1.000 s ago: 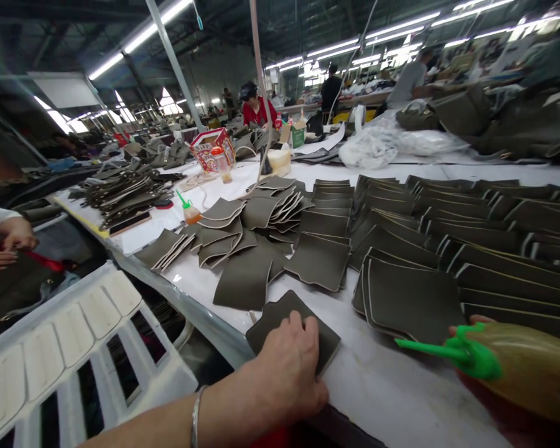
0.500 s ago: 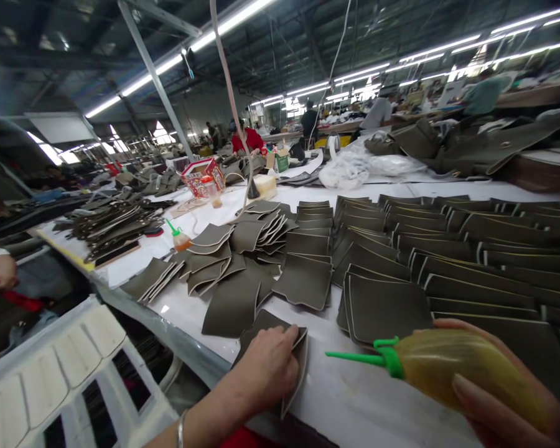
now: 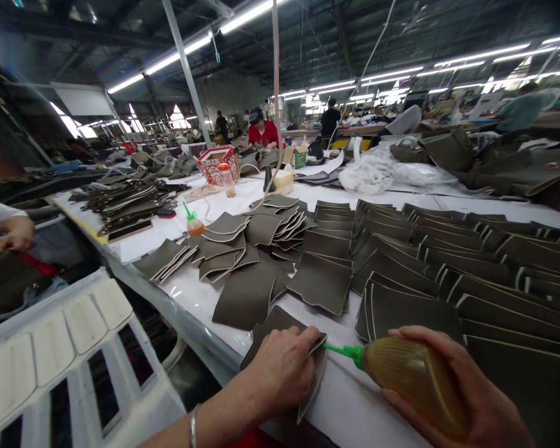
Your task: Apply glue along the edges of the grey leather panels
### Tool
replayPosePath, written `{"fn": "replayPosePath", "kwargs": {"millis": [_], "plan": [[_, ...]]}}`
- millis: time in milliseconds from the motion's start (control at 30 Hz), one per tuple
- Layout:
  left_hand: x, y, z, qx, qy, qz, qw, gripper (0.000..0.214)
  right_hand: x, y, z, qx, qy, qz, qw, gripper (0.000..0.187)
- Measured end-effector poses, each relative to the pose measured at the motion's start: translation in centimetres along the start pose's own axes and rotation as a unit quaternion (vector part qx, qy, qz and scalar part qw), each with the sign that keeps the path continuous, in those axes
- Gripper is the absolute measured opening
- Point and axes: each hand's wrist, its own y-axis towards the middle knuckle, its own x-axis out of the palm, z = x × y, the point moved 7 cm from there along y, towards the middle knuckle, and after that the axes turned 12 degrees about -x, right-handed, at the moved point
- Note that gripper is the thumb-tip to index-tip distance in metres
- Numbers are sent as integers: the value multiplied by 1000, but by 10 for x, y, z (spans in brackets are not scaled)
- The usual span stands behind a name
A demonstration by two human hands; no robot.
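Note:
My left hand (image 3: pixel 284 364) grips a dark olive leather piece (image 3: pixel 273 323) at the table's near edge, fingers closed over its top, with part of the piece hanging down at the right. In my right hand (image 3: pixel 466 379) is a squeeze glue bottle (image 3: pixel 410 379) of yellowish-brown liquid, lying on its side. Its thin green nozzle (image 3: pixel 338 350) points left, and the tip meets the piece's edge beside my left fingertips. Whether glue flows out is too small to tell. Just beyond my hands lie loose leather pieces (image 3: pixel 245 298) of the same colour.
Overlapping rows of leather pieces (image 3: pixel 401 264) cover the table's right side. A second glue bottle (image 3: pixel 193 222), a red patterned box (image 3: pixel 218 165) and a dark stack (image 3: pixel 128 202) stand farther back. A white plastic chair (image 3: pixel 70 354) is at the lower left; another person's hand (image 3: pixel 17 233) shows above it.
My right hand has brought the bottle left, so its nozzle now reaches the leather edge by my left hand. My view has turned slightly left. The left hand keeps its hold.

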Motion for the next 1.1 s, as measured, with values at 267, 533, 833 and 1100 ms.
{"fn": "replayPosePath", "kwargs": {"millis": [267, 533, 833, 1100], "plan": [[3, -2, 0, 7, -1, 25, 1000, 27, 2, 4, -4, -73, -37, -36, 996, 44], [4, -3, -2, 14, 8, 44, 999, 24, -4, 3, 10, -76, -70, -31, 994, 44], [9, -6, 0, 17, 9, 50, 999, 29, -4, 3, 19, -26, -31, -30, 999, 45], [13, -6, -2, 26, 3, 62, 998, 28, 1, -9, 28, 35, 34, -45, 998, 46]]}}
